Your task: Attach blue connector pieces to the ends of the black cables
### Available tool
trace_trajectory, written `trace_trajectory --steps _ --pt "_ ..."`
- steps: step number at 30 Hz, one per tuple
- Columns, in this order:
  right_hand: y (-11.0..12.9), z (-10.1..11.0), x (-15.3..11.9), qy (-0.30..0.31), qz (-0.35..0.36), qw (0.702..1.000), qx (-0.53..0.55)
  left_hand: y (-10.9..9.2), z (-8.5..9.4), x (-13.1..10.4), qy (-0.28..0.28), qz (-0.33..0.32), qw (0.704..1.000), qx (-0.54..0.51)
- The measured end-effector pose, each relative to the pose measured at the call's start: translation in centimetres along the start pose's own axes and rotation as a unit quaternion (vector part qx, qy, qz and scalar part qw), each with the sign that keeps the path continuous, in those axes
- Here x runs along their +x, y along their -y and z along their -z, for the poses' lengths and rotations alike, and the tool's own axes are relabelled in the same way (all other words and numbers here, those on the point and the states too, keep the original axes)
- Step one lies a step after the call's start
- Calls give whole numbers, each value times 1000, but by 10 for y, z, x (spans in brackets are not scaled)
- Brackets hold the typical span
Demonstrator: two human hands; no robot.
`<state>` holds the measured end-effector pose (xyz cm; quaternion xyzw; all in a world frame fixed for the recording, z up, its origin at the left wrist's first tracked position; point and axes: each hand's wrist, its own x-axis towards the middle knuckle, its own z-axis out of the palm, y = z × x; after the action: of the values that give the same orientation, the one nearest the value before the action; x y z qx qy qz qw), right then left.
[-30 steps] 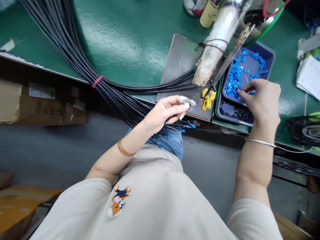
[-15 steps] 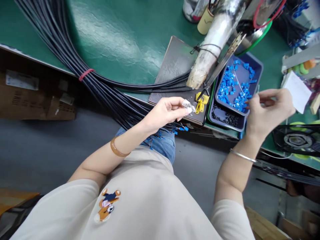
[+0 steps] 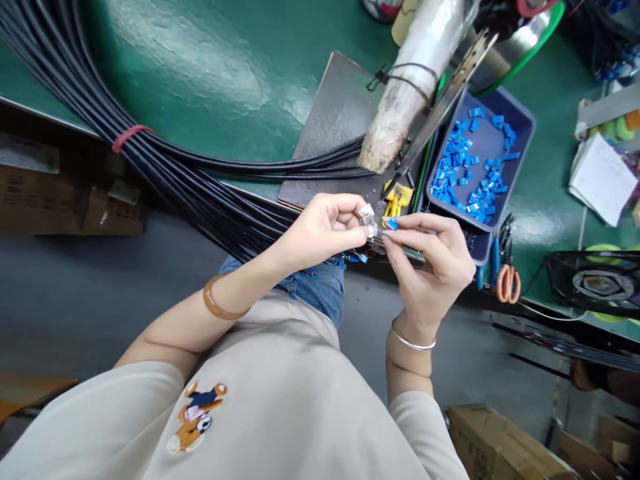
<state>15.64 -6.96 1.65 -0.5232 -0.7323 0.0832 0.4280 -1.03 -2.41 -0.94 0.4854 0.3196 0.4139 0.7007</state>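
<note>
My left hand [image 3: 333, 227] is closed, with pale wrapping on its fingertips; what it pinches is too small to name. Facing it, my right hand [image 3: 433, 260] pinches a small blue connector [image 3: 392, 223] between its fingers, close to the left fingertips. Black cables [image 3: 200, 167], bound by a red tie [image 3: 131, 135], run from the upper left toward my hands; some have blue connectors [image 3: 363, 257] at their ends. Yellow-handled scissors [image 3: 397, 200] lie just behind my fingertips. At the right, a grey tray [image 3: 525, 127] holds many loose blue connectors.
A wrapped tube [image 3: 400, 107] slants over a dark board [image 3: 327, 120] on the green table [image 3: 200, 73]. Orange-handled scissors [image 3: 508, 283] lie right of the tray, a fan [image 3: 600, 283] farther right. A wire spool [image 3: 530, 47] stands behind. Cardboard boxes [image 3: 500, 443] are on the floor.
My right hand has moved left from beside the tray to my left fingertips, with a blue connector now visible in its pinch. The camera view has shifted slightly, and the orange-handled scissors are uncovered.
</note>
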Motion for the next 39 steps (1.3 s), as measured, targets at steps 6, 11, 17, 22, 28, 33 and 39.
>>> trace_trajectory --steps 6,11,17,22,28,33,39 --pt "-6 1 2 59 24 998 -10 1 0 -3 11 -15 999 48" --pt "-6 2 3 85 28 996 -22 3 -2 -8 -9 -69 990 120" --pt "-1 -7 -3 35 -69 995 62 1 -5 -12 -21 -101 983 150" --pt "2 -12 -9 -145 1 989 -36 -3 -4 -6 -25 -48 997 63" --pt "3 -21 -14 -94 37 994 47 -3 -3 -1 -26 -23 999 25" --pt "-2 -30 -12 -127 -73 975 165 -1 -2 3 -45 -22 998 23" --pt "-11 -30 -11 -99 -19 990 96 0 -2 8 -73 -24 996 34"
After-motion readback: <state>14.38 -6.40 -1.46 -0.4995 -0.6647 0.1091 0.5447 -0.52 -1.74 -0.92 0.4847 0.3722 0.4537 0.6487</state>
